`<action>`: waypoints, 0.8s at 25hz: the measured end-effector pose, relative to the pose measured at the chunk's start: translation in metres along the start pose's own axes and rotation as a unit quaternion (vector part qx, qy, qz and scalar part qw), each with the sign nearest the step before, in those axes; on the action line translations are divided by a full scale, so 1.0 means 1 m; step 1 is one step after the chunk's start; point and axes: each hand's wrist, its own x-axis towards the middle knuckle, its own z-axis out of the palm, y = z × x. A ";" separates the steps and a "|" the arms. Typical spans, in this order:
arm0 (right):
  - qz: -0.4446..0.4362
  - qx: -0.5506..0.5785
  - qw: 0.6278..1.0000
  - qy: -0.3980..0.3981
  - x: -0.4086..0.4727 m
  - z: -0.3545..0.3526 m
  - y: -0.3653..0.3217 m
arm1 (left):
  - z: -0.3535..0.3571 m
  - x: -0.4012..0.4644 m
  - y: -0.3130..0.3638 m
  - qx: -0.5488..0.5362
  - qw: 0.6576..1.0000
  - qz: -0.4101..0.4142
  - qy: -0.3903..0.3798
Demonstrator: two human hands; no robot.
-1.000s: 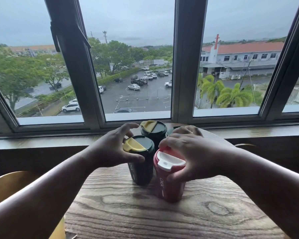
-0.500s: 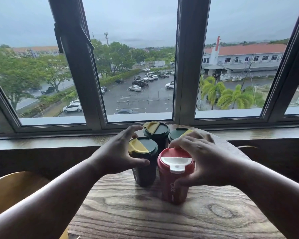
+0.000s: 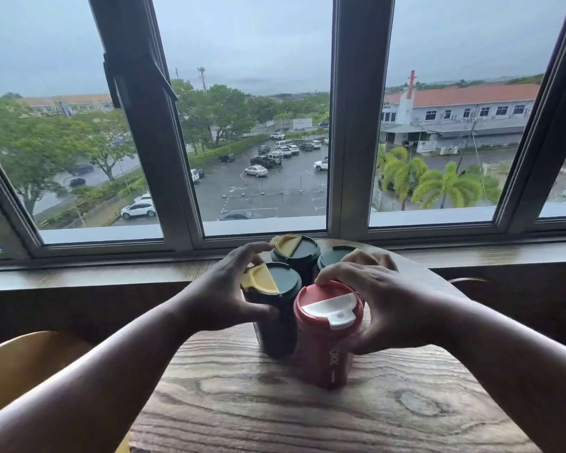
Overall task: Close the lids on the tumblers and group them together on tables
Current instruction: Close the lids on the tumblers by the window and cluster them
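Several tumblers stand bunched together on a round wooden table [image 3: 307,413]. Nearest is a red tumbler [image 3: 327,354] with a white flip lid lying flat on top. My right hand [image 3: 383,305] curls round its right side, thumb low on the body and fingertips on the rim. To its left stands a dark green tumbler [image 3: 275,325] with a yellow flip lid, held round its left side by my left hand [image 3: 223,295]. Behind them are a second green tumbler [image 3: 296,253] and a third green tumbler [image 3: 332,256], partly hidden by my right fingers.
A wooden window ledge [image 3: 79,273] runs behind the table beneath a wide window [image 3: 258,125]. A yellow chair back [image 3: 30,364] sits at the lower left, under my left forearm. Bare table top lies in front of the tumblers.
The red tumbler has come upright and turned, so its white lid tab now points right toward my right hand. My left hand stays on the near green tumbler.
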 end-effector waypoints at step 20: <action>0.024 0.053 0.998 0.019 -0.001 -0.011 0.001 | 0.002 0.003 0.001 -0.014 1.000 0.015 0.008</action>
